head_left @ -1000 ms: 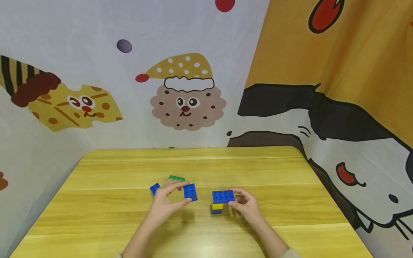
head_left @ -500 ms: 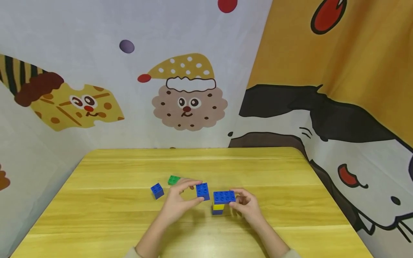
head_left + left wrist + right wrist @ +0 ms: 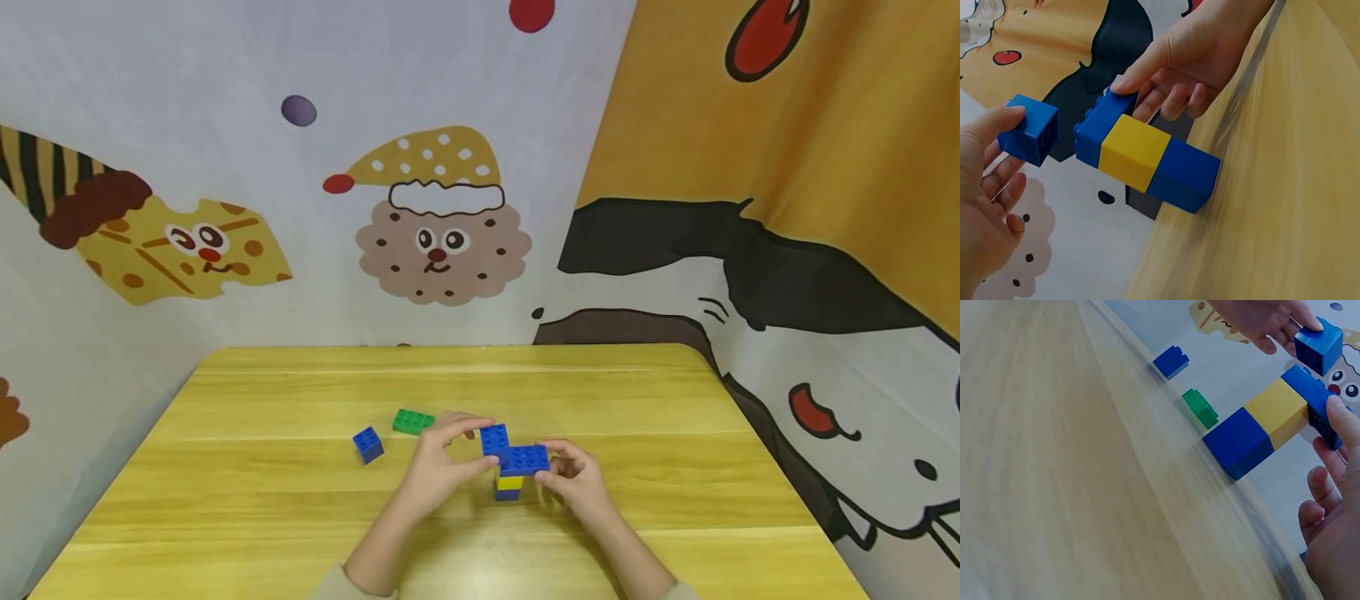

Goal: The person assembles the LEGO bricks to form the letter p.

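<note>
Between thumb and forefinger, my left hand pinches a small square blue brick. It hovers just above the left end of a long blue brick; both wrist views show a gap between them. My right hand pinches the right end of that long brick. Below the long brick's left end sits a yellow brick, and under that a lower blue brick stands on the table. In the right wrist view the stack's long blue brick overhangs toward my right thumb.
On the wooden table, a loose blue brick lies left of my left hand. A flat green brick lies farther back, near the left knuckles. A printed cloth hangs behind the table.
My left hand has carried the small blue brick rightward until it is over the long brick's left end. The loose blue and green bricks have come into full view. My right hand keeps its hold.
</note>
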Available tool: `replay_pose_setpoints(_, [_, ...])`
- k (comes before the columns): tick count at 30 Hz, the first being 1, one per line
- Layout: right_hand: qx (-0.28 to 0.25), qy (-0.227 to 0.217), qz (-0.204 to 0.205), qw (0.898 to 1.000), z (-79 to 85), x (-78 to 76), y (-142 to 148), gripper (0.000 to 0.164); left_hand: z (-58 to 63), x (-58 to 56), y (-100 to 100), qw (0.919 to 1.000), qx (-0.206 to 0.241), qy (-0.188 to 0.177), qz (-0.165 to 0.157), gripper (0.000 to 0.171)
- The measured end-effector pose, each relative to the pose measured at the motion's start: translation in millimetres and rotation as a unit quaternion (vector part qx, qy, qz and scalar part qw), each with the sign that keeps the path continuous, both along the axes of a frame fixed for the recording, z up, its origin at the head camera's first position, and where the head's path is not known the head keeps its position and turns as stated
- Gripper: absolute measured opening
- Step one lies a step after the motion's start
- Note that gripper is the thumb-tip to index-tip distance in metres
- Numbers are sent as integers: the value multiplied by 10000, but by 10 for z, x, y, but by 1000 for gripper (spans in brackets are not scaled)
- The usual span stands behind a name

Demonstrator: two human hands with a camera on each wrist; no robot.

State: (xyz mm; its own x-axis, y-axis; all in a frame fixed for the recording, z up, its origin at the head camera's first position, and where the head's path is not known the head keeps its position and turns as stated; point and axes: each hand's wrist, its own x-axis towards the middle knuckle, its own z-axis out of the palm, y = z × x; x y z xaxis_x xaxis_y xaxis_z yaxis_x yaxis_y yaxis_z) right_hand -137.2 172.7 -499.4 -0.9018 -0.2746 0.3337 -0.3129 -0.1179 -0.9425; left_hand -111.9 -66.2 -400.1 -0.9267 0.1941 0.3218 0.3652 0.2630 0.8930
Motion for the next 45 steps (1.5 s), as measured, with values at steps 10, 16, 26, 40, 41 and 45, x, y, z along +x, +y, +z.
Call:
replay_pose_setpoints(10, [43, -35, -97, 9999, 14, 18, 4, 32, -323, -159, 121, 9992, 225, 145, -311, 40])
replay_pose_setpoints(16, [81, -70, -77, 9999, 5, 16, 12, 31, -344, -155, 156, 9990, 210, 178, -365, 39])
replay_pose_setpoints(26, [61, -82, -44, 9999, 89, 53, -1, 30, -389, -162, 179, 9987, 237, -6, -451, 39])
replay_pose_setpoints(40, [70, 2, -62, 10000, 8, 20, 12, 31, -442, -175, 183, 9976, -21, 375, -575, 40])
replay_pose_setpoints(41, [82, -15, -72, 9999, 12, 20, 10, 31, -443, -176, 181, 9976, -46, 382, -584, 39])
replay_pose_setpoints(45, [99, -21, -91, 9999, 21, 19, 3, 30, -438, -187, 173, 9969, -209, 466, -604, 39])
